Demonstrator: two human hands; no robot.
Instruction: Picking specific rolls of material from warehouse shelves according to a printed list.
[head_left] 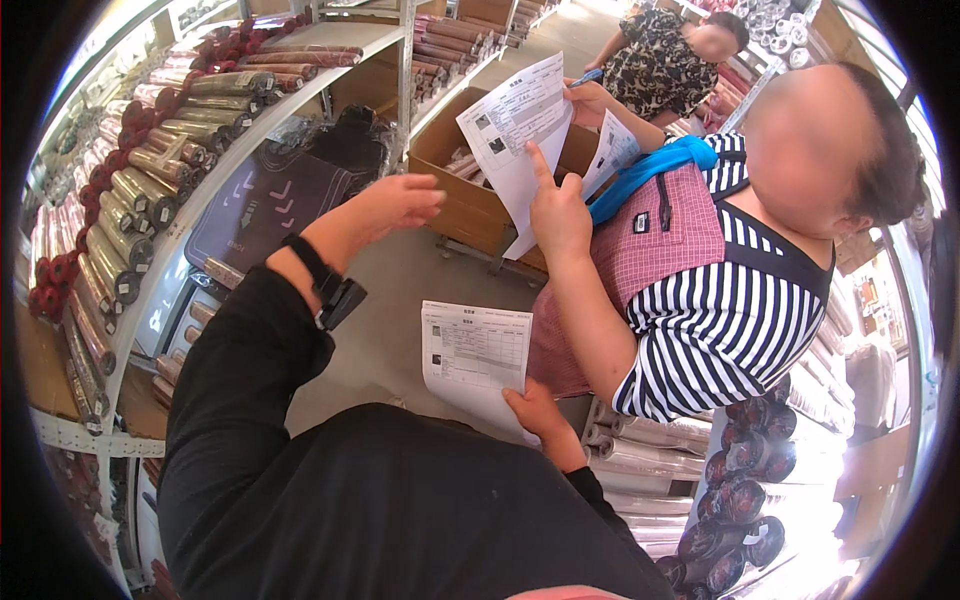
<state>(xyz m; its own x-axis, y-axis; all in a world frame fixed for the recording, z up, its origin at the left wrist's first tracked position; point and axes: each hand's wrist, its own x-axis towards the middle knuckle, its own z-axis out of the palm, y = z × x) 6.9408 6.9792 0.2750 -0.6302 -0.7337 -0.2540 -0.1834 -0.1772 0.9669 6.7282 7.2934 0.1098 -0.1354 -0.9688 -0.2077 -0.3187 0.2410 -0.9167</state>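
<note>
My right hand [541,408] grips a printed sheet of paper [478,345] by its lower right edge, thumb on top. In front of me on the left, my left hand [402,205] is raised in the air with its fingers loosely stretched and nothing in them. A black strap with a small box [335,290] sits on that wrist. Facing me from the right, a person in a pink checked apron [650,230] holds up other printed sheets [515,125]. That person's pointing hand [560,215] has its index finger against the front sheet.
Shelves at the left carry rows of wrapped rolls [150,190]. Under them stands a dark panel with arrow marks [265,205]. A cardboard box [455,205] holding rolls is behind the sheets. Another person in a patterned shirt [655,65] stands farther back. More rolls [740,490] lie at lower right.
</note>
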